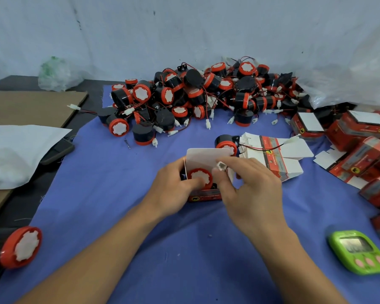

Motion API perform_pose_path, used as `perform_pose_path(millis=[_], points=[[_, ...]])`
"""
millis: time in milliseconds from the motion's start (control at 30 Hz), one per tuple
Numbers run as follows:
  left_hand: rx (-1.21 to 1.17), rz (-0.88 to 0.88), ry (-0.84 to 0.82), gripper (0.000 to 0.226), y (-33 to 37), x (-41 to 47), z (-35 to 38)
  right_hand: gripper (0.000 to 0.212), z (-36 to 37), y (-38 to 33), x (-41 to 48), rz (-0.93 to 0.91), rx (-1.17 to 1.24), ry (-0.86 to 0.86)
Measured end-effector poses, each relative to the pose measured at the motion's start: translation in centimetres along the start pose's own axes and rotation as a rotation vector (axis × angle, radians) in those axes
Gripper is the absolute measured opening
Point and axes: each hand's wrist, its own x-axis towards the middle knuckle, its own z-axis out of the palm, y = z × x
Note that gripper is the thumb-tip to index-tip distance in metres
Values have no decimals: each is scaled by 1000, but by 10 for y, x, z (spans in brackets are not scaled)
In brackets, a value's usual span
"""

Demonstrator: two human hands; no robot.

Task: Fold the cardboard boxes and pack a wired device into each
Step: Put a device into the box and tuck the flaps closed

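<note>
A small red cardboard box point(203, 196) stands open on the blue cloth, its white lid flap point(206, 157) raised. A black-and-red wired device point(199, 177) with a white face sits inside it. My left hand point(173, 187) grips the box from the left, thumb on the device's face. My right hand point(248, 185) pinches the device's white connector point(221, 166) over the box opening. A stack of flat unfolded boxes point(272, 156) lies just right, with one device point(226, 142) lying at its left end. The big heap of devices point(202, 95) fills the back.
Packed red boxes point(360, 137) pile up at the right. A green timer point(359, 252) lies front right. One loose device point(22, 246) rests at the front left edge. White plastic sheeting point(15, 150) and brown cardboard point(31, 106) cover the left side.
</note>
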Motion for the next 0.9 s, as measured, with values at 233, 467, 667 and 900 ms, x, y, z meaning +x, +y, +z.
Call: perform_pose_path(millis=[233, 467, 667, 900], points=[[10, 6, 5, 31, 1, -1, 0, 8, 13, 1, -1, -23, -289, -194], [-8, 4, -18, 32, 2, -1, -1, 44, 5, 10, 5, -24, -337, -503], [-15, 4, -17, 34, 2, -1, -1, 29, -2, 17, 18, -64, -366, -751], [1, 4, -24, 30, 1, 0, -1, 36, -8, 10, 14, 117, -14, -665]])
